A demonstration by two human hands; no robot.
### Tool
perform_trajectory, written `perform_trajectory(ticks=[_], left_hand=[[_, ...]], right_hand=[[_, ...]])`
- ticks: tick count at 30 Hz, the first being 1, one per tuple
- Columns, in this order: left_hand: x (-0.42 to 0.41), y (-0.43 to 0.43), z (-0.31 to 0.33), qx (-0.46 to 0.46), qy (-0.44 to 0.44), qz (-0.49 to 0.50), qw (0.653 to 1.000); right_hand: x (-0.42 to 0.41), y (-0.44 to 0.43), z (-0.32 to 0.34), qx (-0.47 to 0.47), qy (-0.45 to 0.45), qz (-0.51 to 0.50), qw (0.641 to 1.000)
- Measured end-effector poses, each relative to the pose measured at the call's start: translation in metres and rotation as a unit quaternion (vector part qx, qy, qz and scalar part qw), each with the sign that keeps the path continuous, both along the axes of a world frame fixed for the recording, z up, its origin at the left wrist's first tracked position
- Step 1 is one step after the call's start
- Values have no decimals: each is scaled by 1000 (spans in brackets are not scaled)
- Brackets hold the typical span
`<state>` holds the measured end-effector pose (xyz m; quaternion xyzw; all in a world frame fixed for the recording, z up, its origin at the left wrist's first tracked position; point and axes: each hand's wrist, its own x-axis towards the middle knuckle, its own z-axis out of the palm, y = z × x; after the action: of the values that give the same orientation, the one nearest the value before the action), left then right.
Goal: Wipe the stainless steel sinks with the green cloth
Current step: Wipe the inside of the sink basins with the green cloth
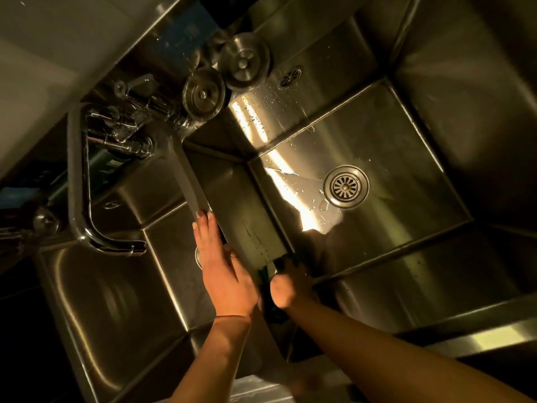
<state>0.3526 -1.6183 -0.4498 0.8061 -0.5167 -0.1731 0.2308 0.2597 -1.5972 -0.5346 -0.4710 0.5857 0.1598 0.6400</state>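
Gripping the green cloth (266, 276) bunched in a closed right hand (287, 289) on the divider (203, 187) between the two sinks (377, 146), left hand (220, 266) open and flat on that ridge. Risk: the cloth is mostly wadded under the fist, so little of it touches the steel and the wet right basin could stay streaked. Left palm could slip off the narrow wet ridge.

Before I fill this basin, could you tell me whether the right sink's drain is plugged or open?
Open: the right sink's drain shows its bare strainer holes, and both round plugs sit on the ledge behind.
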Motion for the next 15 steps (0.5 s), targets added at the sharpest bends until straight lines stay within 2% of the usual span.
perform_trajectory(ticks=[2, 3, 5, 7, 12, 15], left_hand=[[-1, -1, -1, -5, -2, -1, 1000], [-1, -1, -2, -6, 0, -3, 1000], [0, 1, -3, -5, 5, 0, 1000], [1, 2, -4, -5, 12, 1, 1000], [3, 2, -5, -9, 16, 0, 1000], [4, 2, -5, -7, 24, -1, 1000]], right_hand=[[5, -5, 4, -62, -15, -43, 997], [10, -13, 7, -83, -22, -95, 992], [25, -37, 12, -79, -63, -201, 974], [39, -71, 18, -65, -114, -253, 959], [64, -162, 50, -162, -227, -265, 923], [75, -194, 66, -191, -247, -273, 910]])
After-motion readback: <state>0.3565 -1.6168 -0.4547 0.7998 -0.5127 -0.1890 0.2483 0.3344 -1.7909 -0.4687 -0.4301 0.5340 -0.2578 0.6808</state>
